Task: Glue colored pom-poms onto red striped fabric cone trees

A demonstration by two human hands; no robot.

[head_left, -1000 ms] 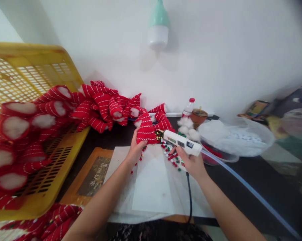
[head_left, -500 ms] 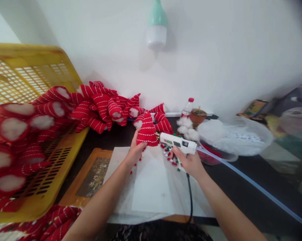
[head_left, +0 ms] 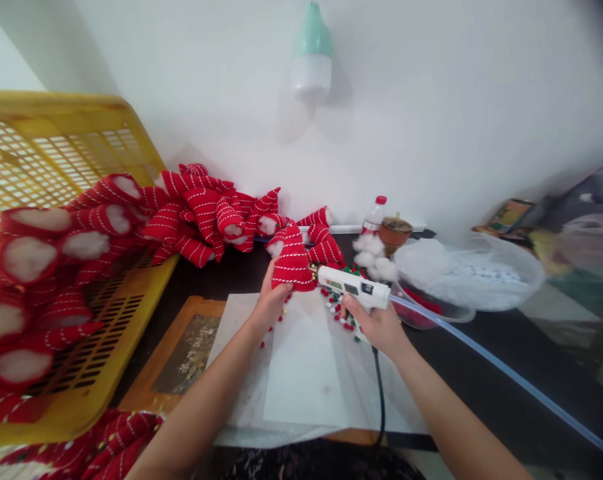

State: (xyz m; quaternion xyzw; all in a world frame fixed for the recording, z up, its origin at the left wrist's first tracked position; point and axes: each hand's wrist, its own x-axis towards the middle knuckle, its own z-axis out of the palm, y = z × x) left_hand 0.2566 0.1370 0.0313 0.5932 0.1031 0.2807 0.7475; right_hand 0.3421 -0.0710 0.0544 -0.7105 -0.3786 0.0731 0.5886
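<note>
My left hand (head_left: 272, 300) is closed on the lower left edge of a red knitted hat (head_left: 292, 261) with white dashed stripes, stuffed with white filling. In my right hand (head_left: 379, 323) is a white glue gun (head_left: 354, 285), its nozzle pointing left at the hat's right edge. Whether the tip touches the fabric I cannot tell. From the gun's rear a long translucent glue stick (head_left: 481, 350) runs to the lower right, and a black cord (head_left: 380, 393) hangs from its handle. Small red, green and white pompoms (head_left: 345, 320) lie scattered beneath the gun.
White sheets (head_left: 304, 367) cover the table before me. Left stands a yellow crate (head_left: 146, 300) of stuffed red hats, with more hats (head_left: 204, 210) piled behind. White stuffing (head_left: 374, 257), a bottle (head_left: 375, 217), a brown pot (head_left: 395, 230) and a clear plastic bowl (head_left: 524, 283) stand at right.
The glue gun and my right hand have shifted very slightly left. My left hand keeps its hold on the hat, which is nearly unmoved.
</note>
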